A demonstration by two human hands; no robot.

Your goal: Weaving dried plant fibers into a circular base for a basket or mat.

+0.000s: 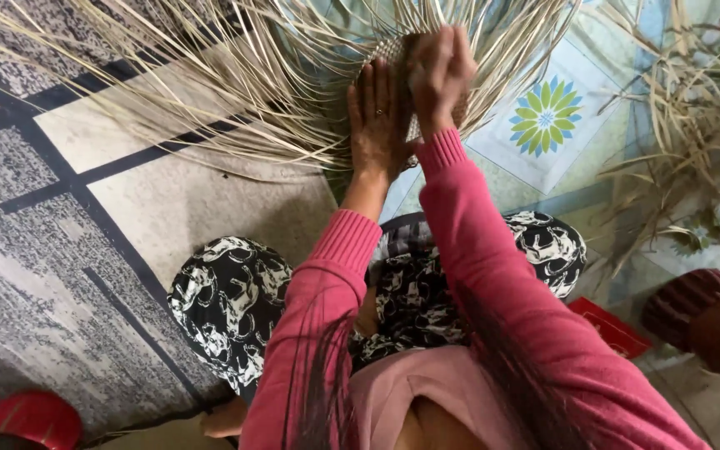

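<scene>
The woven mat piece (393, 58) lies on the floor straight ahead of the person, past the knees in black-and-white patterned trousers (231, 304), and both hands sit on it near the top of the view. The left hand (375, 117) lies flat, palm down, fingers stretched out and pointing away from the body, pressing the woven part and the loose strips beside it against the floor. The right hand (439, 71) is just beyond and to the right of it, touching or nearly touching it, with the fingers curled over the far edge of the weave; it seems to pinch a strip, though the blur there leaves that uncertain. The long pale straw strips (210, 92) fan out from the woven centre, most of them sweeping left and toward the person over the grey patterned carpet (60, 250), others rising off the top edge. The right hand is therefore the farther one, over the weave's far edge, and the left hand the nearer, holding it down. A loose heap of dry strips (677, 142) lies well apart to the right on the tiled floor (543, 117).
</scene>
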